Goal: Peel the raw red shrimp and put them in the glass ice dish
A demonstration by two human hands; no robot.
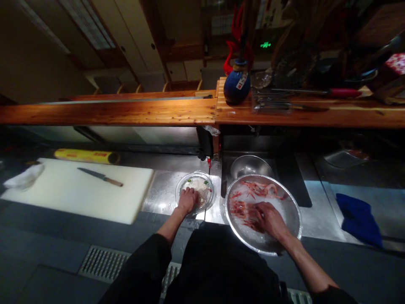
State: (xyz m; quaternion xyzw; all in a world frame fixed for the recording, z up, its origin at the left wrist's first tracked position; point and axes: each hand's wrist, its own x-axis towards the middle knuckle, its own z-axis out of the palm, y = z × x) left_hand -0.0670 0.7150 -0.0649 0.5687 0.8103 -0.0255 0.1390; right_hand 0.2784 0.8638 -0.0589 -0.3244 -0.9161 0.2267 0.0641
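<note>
Over a round clear dish (204, 204) my left hand (189, 199) reaches down with its fingers curled and pressed together. The dish holds a pale bed, with green bits near its far rim and a pinkish patch beside my fingers. What those fingertips hold, if anything, is hidden. To the right, my right hand (270, 217) is inside a large metal bowl (295, 215), its fingers bent round the end of a row of shrimp (242, 209). More pink shrimp (259, 188) lie toward the bowl's far side, on a whitish layer.
A white cutting board (133, 194) at left carries a knife (99, 176) and a white cloth (25, 177). Behind it lies a yellow roll (85, 156). A smaller metal bowl (251, 164) stands behind the large one. A blue cloth (359, 217) lies at right. A wooden ledge (142, 112) runs behind.
</note>
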